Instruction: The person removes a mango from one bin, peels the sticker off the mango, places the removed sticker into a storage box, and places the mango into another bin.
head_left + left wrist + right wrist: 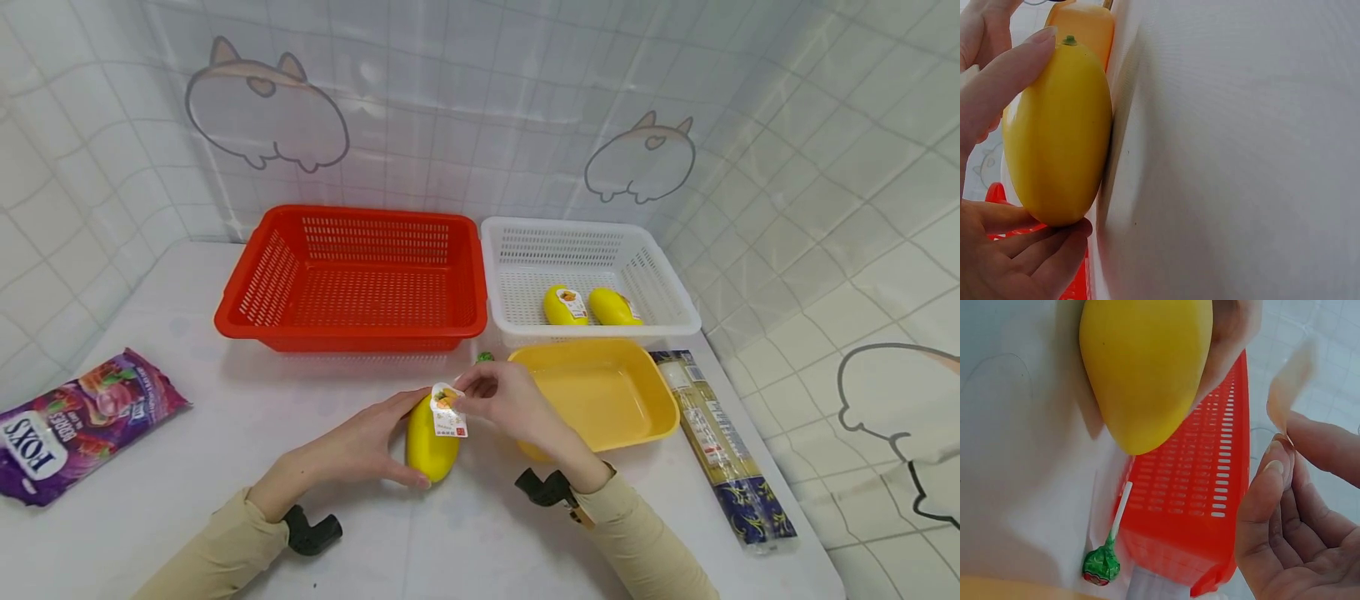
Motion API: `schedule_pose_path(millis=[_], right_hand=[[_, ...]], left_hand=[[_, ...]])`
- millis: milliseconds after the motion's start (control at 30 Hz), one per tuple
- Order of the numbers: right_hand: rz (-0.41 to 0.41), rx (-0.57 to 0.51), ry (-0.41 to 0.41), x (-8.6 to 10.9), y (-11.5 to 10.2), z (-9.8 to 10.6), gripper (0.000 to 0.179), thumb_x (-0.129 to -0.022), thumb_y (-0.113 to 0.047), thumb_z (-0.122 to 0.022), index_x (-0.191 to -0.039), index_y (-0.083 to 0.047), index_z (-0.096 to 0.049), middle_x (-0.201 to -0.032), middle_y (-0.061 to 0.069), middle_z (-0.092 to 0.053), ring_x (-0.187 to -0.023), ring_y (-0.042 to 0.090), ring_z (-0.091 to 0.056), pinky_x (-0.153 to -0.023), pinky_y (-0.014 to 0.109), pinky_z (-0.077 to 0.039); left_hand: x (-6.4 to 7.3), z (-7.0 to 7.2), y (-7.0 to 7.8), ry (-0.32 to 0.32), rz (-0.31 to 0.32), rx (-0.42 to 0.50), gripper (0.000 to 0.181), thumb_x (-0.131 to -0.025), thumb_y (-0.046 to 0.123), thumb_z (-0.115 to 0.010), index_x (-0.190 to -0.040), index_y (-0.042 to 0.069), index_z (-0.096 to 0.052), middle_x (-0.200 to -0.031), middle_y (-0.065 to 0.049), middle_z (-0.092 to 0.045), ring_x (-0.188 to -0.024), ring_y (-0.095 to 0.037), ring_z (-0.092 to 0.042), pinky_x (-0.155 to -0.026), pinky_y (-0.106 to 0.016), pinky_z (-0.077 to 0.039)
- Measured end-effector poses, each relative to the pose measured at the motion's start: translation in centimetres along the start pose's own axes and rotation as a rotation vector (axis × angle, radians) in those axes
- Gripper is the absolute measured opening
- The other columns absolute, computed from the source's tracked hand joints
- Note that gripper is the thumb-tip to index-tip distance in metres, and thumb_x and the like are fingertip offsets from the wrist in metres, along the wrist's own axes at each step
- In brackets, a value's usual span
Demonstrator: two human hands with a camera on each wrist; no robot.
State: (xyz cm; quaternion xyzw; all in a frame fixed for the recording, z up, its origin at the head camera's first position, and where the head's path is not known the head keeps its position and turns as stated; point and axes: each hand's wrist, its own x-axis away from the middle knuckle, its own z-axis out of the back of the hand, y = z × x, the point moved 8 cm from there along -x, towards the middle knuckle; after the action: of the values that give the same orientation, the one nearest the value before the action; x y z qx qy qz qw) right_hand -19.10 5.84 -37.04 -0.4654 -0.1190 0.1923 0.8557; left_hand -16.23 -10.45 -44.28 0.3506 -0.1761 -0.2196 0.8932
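We see the left hand [358,443] gripping a yellow mango [431,454] end to end, on the near side of the red basket [348,332]; the right hand [513,404] pinches a white label [450,414], held apart from the fruit; whether it goes on or comes off we cannot tell; right of the red basket, two labelled mangoes [555,308] lie in the white basket [600,332]; if labels go on, we judge those done, this one unfinished.

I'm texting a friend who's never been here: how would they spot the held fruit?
Find the big red basket. In front of its right half is a yellow fruit. Unlike the two fruits in the white basket, it's gripped by the left hand.
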Motion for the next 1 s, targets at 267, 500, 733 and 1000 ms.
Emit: schedule_pose_path(millis=[267,500,733,1000], right_hand=[[-0.022,-0.01,-0.018,0.0,0.4,0.2,0.019,-0.082,-0.014,-0.082,-0.099,-0.01,-0.072,-0.085,0.001,-0.065,-0.078,0.018,-0.061,-0.069,0.022,-0.054],[-0.031,-0.009,-0.025,0.0,0.6,0.4,0.022,-0.081,-0.012,-0.083,-0.1,-0.009,-0.072,-0.085,0.002,-0.065,-0.078,0.019,-0.06,-0.067,0.022,-0.053],[-0.039,-0.003,-0.041,0.1,0.7,1.3,0.024,-0.079,-0.011,-0.084,-0.1,-0.009,-0.072,-0.084,0.003,-0.063,-0.078,0.02,-0.059,-0.067,0.023,-0.053],[-0.011,0.007,-0.067,0.2,0.6,3.0,0.023,-0.079,-0.008,-0.084,-0.098,-0.004,-0.071,-0.083,0.005,-0.064,-0.076,0.019,-0.058,-0.068,0.022,-0.053]], left_hand=[[0.0,-0.1,0.0,-0.004,0.001,0.008,0.122,-0.061,0.059,-0.09,-0.157,0.015,-0.029,-0.158,0.0,-0.038,-0.141,-0.021,-0.043,-0.117,-0.049,-0.035],[0.1,-0.1,0.1,-0.003,-0.01,0.009,0.121,-0.062,0.058,-0.09,-0.157,0.012,-0.03,-0.158,-0.003,-0.039,-0.141,-0.024,-0.043,-0.117,-0.051,-0.035],[0.2,0.1,0.2,0.012,-0.005,-0.001,0.12,-0.062,0.057,-0.091,-0.157,0.014,-0.03,-0.158,-0.001,-0.039,-0.142,-0.021,-0.042,-0.118,-0.049,-0.035],[0.1,0.0,0.2,0.001,0.008,0.006,0.122,-0.061,0.059,-0.09,-0.157,0.015,-0.03,-0.159,-0.001,-0.037,-0.141,-0.022,-0.043,-0.117,-0.048,-0.036]])
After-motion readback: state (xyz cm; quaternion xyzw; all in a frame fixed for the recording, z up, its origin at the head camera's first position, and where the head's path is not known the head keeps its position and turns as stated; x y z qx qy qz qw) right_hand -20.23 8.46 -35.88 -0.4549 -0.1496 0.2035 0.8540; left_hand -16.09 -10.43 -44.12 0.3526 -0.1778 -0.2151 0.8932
